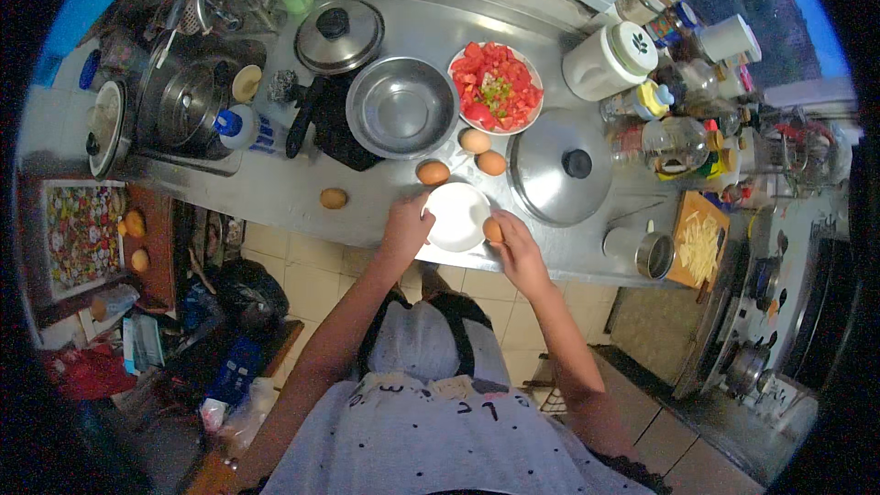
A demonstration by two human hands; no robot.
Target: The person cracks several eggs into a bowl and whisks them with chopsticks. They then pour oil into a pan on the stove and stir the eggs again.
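Observation:
A white bowl (457, 217) stands near the front edge of the steel counter. At its left rim is my left hand (407, 223), fingers curled against the bowl. My right hand (517, 247) holds a brown egg (492, 229) at the bowl's right rim. Several other eggs lie behind the bowl, among them a brown egg (433, 172) and a paler egg (475, 141). A plate of chopped tomatoes (505, 75) with some green bits on top stands farther back. Left of it is an empty metal bowl (403, 108).
A large pot lid (560, 182) lies right of the eggs. A steel cup (653, 256) and a cutting board with pale strips (700, 237) are at the far right. Left are a brown round item (333, 199), a small lid (339, 34) and the sink (237, 162).

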